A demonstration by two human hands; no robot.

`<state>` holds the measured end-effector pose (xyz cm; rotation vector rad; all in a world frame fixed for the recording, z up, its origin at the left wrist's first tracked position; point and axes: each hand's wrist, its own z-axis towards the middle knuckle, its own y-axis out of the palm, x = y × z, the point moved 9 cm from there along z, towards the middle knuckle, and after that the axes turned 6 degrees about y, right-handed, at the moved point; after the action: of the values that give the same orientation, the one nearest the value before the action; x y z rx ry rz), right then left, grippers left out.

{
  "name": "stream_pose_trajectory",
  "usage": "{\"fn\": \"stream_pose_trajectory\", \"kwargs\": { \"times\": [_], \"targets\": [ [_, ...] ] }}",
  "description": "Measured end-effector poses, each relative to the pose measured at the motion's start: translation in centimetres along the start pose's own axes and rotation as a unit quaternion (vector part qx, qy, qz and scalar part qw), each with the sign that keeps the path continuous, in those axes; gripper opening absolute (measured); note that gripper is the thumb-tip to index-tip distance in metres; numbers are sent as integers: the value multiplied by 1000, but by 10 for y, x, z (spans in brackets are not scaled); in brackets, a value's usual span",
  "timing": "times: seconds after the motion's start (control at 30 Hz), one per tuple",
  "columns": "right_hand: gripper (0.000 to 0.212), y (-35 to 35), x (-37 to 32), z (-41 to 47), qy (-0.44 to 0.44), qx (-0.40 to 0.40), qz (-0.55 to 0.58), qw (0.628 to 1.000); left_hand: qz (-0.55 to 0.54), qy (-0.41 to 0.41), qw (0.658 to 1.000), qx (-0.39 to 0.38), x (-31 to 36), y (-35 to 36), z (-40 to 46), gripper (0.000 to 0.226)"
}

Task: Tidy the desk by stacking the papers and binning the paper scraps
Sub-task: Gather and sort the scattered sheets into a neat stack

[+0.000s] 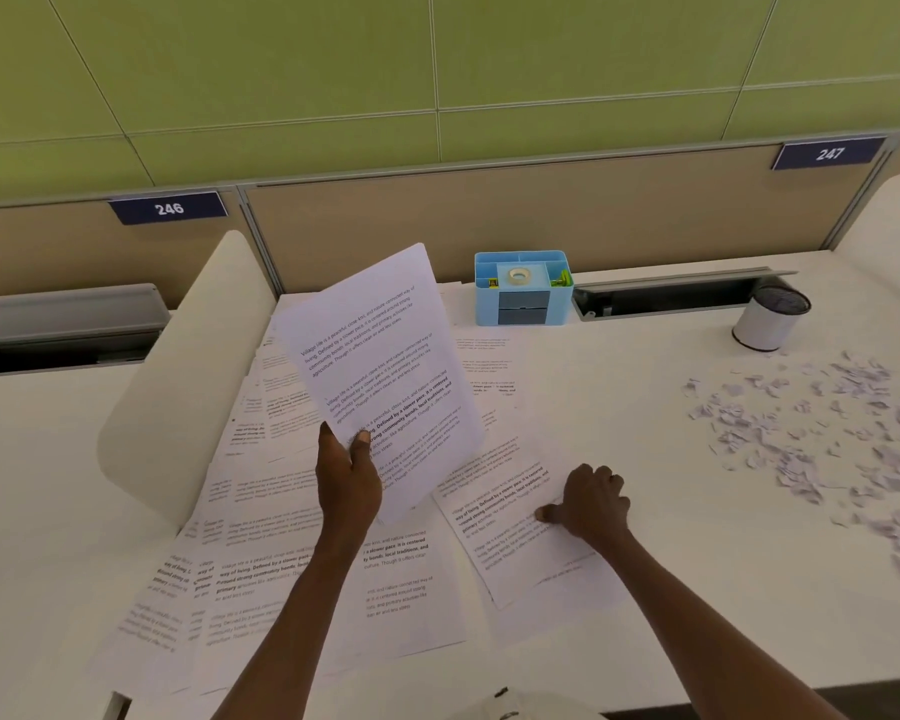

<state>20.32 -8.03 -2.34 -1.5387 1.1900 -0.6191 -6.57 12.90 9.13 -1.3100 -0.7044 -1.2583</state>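
I am holding a sheet of printed paper (380, 366) up off the counter (645, 407) with my left hand (349, 480); my thumb is lying across its lower front and my fingers are curled behind it, so the sheet is standing tilted, its top leaning away toward the partition. My right hand (593, 506) is resting on another printed sheet (510, 532) that is lying flat and askew on the counter, my fingers bent with the tips pressing down on the page and my thumb reaching out to the left along it. I am not gripping that sheet, only pressing it.

More printed papers (281, 563) are spreading loosely over the left and middle of the counter, overlapping one another at different angles, some running under the sheet my right hand is pressing. The paper scraps (822, 428) are lying scattered in a wide patch on the right side of the counter, well apart from both hands.

At the back edge, a blue desk organiser (523, 288) is standing with a roll of tape in its top. A white cup with a dark mesh rim (770, 319) is standing to the right of it, just beyond the scraps. A white curved divider (188, 371) is rising on the left beside the papers.
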Motion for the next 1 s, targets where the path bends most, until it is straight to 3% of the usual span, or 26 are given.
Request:
{"fn": "stream_pose_trajectory", "kwargs": {
  "times": [0.2, 0.3, 0.37, 0.6, 0.77, 1.0],
  "targets": [
    [70, 3, 1, 10, 21, -58, 71, 996, 3, 0, 1000, -2, 5, 2, -2, 60],
    [49, -6, 9, 13, 49, -30, 223, 973, 5, 1, 1000, -1, 5, -1, -2, 60],
    [36, -19, 14, 13, 56, 7, 252, 966, 6, 3, 1000, 0, 4, -3, -1, 59],
    [20, -93, -2, 5, -3, 129, 185, 974, 15, 12, 1000, 11, -3, -6, 1, 51],
    [19, -146, -15, -9, -43, 236, 150, 959, 33, 10, 999, 4, -8, -1, 1, 45],
    [13, -200, -23, -28, -46, 288, 120, 949, 47, 2, 999, -7, -17, 7, 0, 43]
  ]
}}
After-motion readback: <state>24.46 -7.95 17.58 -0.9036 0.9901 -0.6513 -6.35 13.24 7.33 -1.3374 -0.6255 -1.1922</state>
